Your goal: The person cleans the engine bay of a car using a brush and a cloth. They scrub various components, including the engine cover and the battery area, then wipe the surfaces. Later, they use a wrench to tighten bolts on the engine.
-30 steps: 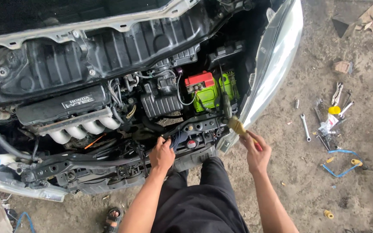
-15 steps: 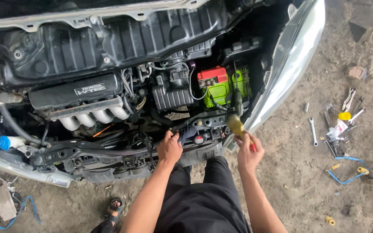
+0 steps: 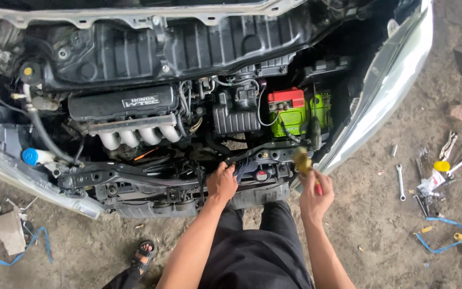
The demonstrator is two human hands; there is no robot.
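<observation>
At the front crossbar (image 3: 151,176) of the open engine bay, the left hand (image 3: 222,183) clenches a dark rag (image 3: 243,170) while the right hand (image 3: 314,199) grips a yellowish brush (image 3: 302,160), bristles toward the green battery (image 3: 295,115) at twelve o'clock, seemingly mid-cleaning.

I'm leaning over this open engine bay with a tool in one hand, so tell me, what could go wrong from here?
1. The right hand holds a long tool reaching toward the green battery; if its shaft is metal, it might short the terminals.
2. The left hand grips the front crossmember among brackets and hoses, so a slip might scrape fingers.
3. Loose wrenches lie on the ground nearby, a possible trip hazard.
</observation>
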